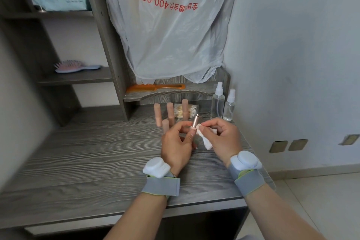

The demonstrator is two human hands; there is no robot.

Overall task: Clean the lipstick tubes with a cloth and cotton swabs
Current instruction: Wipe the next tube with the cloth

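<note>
One lipstick tube in hand at centre, gripped by left hand and wiped with cloth pinched in right hand; four other tubes standing at twelve o'clock, cotton swabs behind them seemingly untouched, so likely far from done

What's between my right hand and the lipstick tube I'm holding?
The white cloth: the right hand pinches it against the lipstick tube held by the left hand, in the head view.
</note>
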